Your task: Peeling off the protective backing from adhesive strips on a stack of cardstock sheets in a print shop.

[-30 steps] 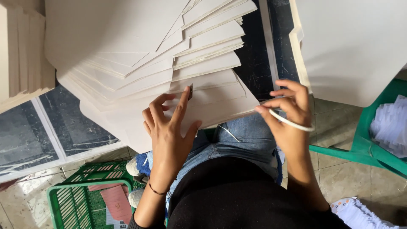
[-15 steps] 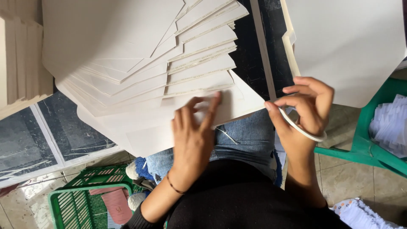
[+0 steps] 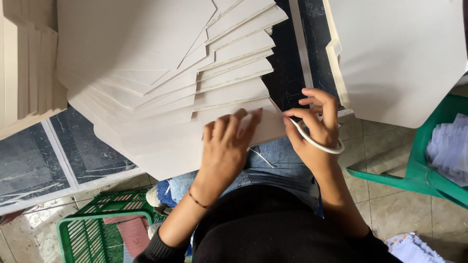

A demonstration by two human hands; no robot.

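Fanned stack of cream card sheets (image 3: 161, 73): fills the view from 9 to 12 o'clock, each sheet offset from the next, long edges running from lower left up to upper right, free ends pointing toward 2 o'clock; the lowest sheet overhangs the lap

Second card pile (image 3: 404, 53): at 1 to 2 o'clock, well apart from the fan, a dark gap between them

Upright card block (image 3: 24, 68): at 9 to 10 o'clock, seen edge-on

Green plastic chair (image 3: 424, 170): at 3 to 4 o'clock, white folded pieces (image 3: 451, 146) lying on it

Green plastic basket (image 3: 87, 229): at 7 o'clock, on the tiled floor

Left hand (image 3: 226, 146): centre, palm down, fingers spread flat on the near edge of the lowest sheet, pressing on it, nothing gripped

Right hand (image 3: 314, 126): just right of centre, thumb and forefinger pinched together on the sheet's right corner, other fingers raised

White band (image 3: 319, 143): thin loop, slung round the right hand, hanging beneath the palm; whether the fingers also grip it cannot be told
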